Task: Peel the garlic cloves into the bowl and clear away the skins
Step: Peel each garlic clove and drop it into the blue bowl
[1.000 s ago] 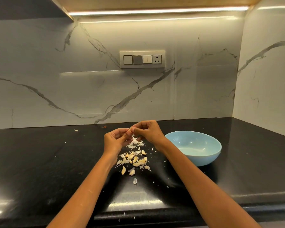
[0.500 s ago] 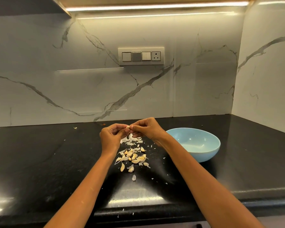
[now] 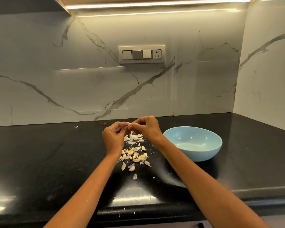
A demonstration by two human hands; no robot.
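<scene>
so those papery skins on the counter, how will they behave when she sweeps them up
The skins look thin and curled, so probably very light and floppy, apt to flutter or cling rather than slide. Small flecks lie scattered across the black counter, so some will likely escape a single sweep.

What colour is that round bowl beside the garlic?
Light blue: the round bowl shows best in the head view.

A warm LED strip [image 3: 156, 4] under the cabinet lights the scene from above, and the marble backsplash [image 3: 89, 89] carries a second bright line as its reflection. The black desk [image 3: 39, 162] stays dim, with glare patches near its front edge. The forearms cast soft shadows. Wide-angle distortion bends the edges. Focus is sharp, without motion blur.
</scene>
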